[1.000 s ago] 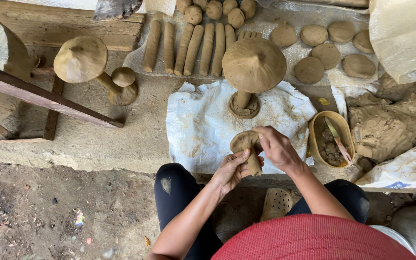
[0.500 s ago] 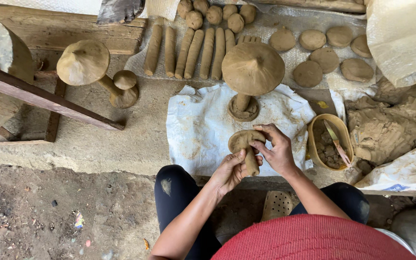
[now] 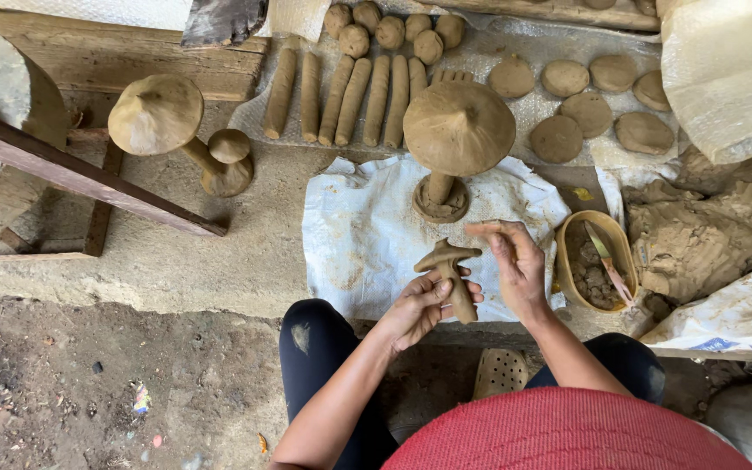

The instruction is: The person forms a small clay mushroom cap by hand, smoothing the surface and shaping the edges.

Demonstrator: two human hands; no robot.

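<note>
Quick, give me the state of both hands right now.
Left hand: closed around the stem of the small clay mushroom.
Right hand: open, holding nothing, beside the mushroom's cap.

Concrete ledge (image 3: 176,252), white sack (image 3: 367,235), clay mushrooms (image 3: 459,130)

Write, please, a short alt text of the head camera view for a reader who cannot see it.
A seated person's left hand holds a small clay mushroom over a white sack cloth, the right hand open beside it. Beyond stand a large clay mushroom, clay rolls, discs and balls.
</note>
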